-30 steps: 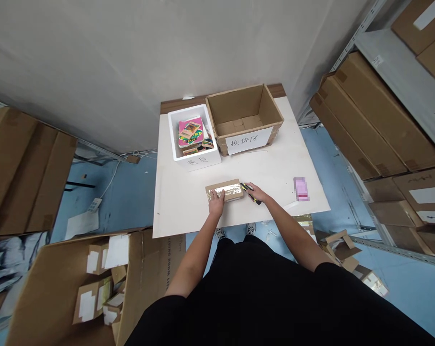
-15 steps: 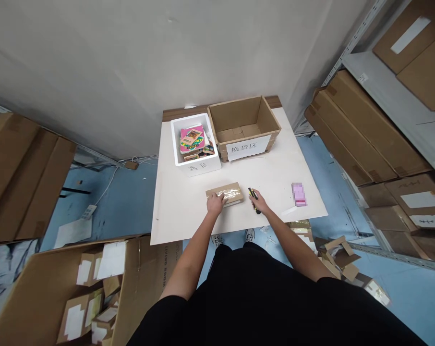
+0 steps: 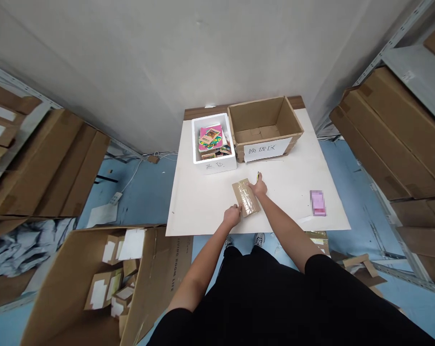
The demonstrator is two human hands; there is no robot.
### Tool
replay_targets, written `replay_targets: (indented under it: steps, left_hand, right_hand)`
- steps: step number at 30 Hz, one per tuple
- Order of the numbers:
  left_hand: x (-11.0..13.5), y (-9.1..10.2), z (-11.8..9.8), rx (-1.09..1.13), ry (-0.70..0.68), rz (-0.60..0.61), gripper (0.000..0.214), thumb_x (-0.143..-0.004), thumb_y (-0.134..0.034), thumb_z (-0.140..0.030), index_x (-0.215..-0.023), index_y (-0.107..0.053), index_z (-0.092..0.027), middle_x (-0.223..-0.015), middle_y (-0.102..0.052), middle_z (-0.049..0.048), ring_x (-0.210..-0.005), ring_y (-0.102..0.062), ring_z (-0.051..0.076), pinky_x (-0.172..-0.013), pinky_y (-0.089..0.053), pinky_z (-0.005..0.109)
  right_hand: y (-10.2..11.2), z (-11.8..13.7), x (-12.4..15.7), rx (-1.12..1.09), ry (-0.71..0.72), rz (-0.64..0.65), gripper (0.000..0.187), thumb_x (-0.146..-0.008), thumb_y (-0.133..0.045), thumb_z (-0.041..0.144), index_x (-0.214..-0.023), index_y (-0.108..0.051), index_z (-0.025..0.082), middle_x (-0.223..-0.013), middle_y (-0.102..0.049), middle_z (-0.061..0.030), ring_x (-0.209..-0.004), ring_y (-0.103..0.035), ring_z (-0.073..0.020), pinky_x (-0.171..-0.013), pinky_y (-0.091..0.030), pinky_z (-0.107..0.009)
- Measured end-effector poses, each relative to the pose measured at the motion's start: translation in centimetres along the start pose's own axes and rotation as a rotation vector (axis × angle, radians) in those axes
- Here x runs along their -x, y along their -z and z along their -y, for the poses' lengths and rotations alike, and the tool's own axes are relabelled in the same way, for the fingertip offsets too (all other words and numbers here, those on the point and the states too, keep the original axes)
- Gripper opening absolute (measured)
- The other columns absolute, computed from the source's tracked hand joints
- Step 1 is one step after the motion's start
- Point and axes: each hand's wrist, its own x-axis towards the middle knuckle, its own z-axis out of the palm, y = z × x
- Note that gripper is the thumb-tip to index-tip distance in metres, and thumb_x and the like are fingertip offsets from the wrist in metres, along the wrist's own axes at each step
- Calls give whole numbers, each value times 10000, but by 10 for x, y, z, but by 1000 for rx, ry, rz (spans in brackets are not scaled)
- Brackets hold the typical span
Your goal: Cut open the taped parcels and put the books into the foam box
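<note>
Taped carton [image 3: 245, 198] sits skewed by the front edge of the table [image 3: 199, 206], roughly mid-width. Left hand [image 3: 232, 216]: fingers curled, pinching the carton's near-left side. Right hand [image 3: 259, 186]: wrapped round a cutter [image 3: 258, 176], thumb on the carton's right side. I see a foam box [image 3: 226, 166] near the back-left corner.

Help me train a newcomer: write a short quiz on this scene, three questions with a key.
1. Which hand holds the cutter?
2. True or false: the parcel is inside the carton.
3. Where, as pictured, does the white box stand?
a) Right of the carton
b) Left of the carton
c) On the floor

Key:
1. The right hand.
2. False; it is outside, at the table.
3. b
</note>
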Motion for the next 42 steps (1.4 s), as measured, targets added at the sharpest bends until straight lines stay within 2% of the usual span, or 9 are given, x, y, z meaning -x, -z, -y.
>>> replay_targets:
  steps: [4,8,11,16,20,24,28,33,42]
  left_hand:
    - [-24,18,3,-142,-203,-102,571,-966,-562,-128,-1525,-518,-236,-1547,-531,162,-1448,-478,316,-1047,-509,408]
    - [-66,44,16,-241,-493,17,892,-834,-772,-152,-1633,-405,-305,-1775,-265,119,-1638,-195,364,-1221,-356,481]
    - [-83,42,20,-248,-547,89,1028,-774,-867,-243,-1667,-366,-335,-1790,-227,110,-1648,-168,375,-1276,-263,508]
    - [-68,-5,0,-190,-225,-36,1034,-866,-804,-505,-1719,-269,-271,-1790,-182,176,-1626,-172,462,-1235,-305,608]
    - [-49,-37,-24,-133,76,-143,974,-971,-632,-609,-1733,-207,-176,-1756,-212,272,-1582,-231,529,-1215,-265,711]
    - [-51,-40,-32,-89,129,-165,961,-955,-656,-632,-1720,-270,-198,-1751,-237,266,-1577,-253,519,-1245,-190,725]
    - [-54,-38,-34,-73,155,-192,915,-984,-634,-587,-1715,-275,-169,-1741,-248,282,-1617,-175,489,-1245,-239,694]
    - [-52,-41,-33,-86,135,-201,868,-1025,-541,-606,-1714,-272,-152,-1734,-266,286,-1634,-163,455,-1250,-268,663]
    - [-52,-37,-30,-161,124,-205,925,-1001,-505,-709,-1701,-305,-140,-1704,-313,312,-1615,-216,464,-1234,-302,646]
  right_hand:
    - [8,-12,6,12,93,-25,990,-943,-736,550,-1699,-218,174,-1247,-757,-167,-1131,-732,-336,-874,-537,-350]
    - [0,-61,44,10,81,82,1060,-863,-795,611,-1688,-257,221,-1264,-754,-153,-1119,-742,-351,-853,-553,-365]
    - [-9,-92,64,12,43,151,1049,-841,-802,635,-1671,-309,224,-1268,-751,-156,-1134,-737,-357,-862,-555,-374]
    - [-6,-82,44,-24,25,16,1141,-820,-824,625,-1704,-233,213,-1374,-698,-189,-1230,-687,-384,-938,-537,-411]
    - [2,-62,11,-92,159,24,1093,-820,-846,552,-1699,-273,245,-1359,-702,-164,-1218,-679,-375,-974,-531,-416]
    - [7,-90,10,-382,170,71,724,-1033,-527,528,-1678,-330,265,-1007,-758,-67,-851,-733,-260,-806,-582,-371]
    - [7,-140,35,-654,113,261,716,-1018,-500,489,-1674,-313,273,-685,-615,65,-516,-573,-157,-564,-545,-279]
    - [0,-161,54,-779,132,442,693,-974,-596,458,-1608,-405,252,-627,-569,88,-477,-513,-134,-485,-495,-234]
    - [-4,-148,49,-831,210,485,603,-960,-610,396,-1531,-481,251,-620,-543,76,-517,-518,-153,-496,-483,-243]
